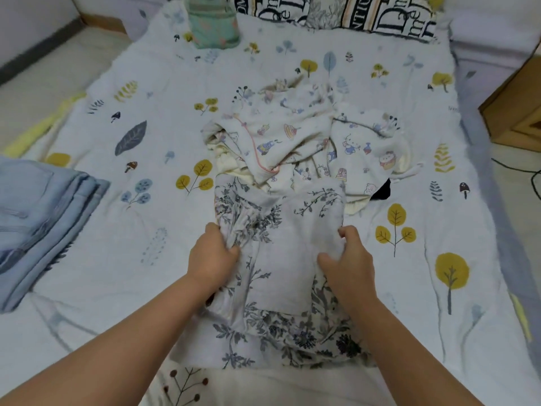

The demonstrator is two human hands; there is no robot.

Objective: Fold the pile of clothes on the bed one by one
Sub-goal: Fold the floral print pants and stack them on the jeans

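left hand [211, 254]: left edge of floral garment [281, 253] is pinched, fingers curled into the cloth
right hand [348, 259]: right edge is gripped the same way
floral garment: held at near middle of bed [117, 259]
pile of clothes [307, 142]: cartoon prints, heaped just behind it
folded blue cloth [44, 215]: laid at left

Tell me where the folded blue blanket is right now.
In the head view, the folded blue blanket lies at the bed's left edge, on the leaf-print bedspread, left of the left hand and apart from the clothes pile.
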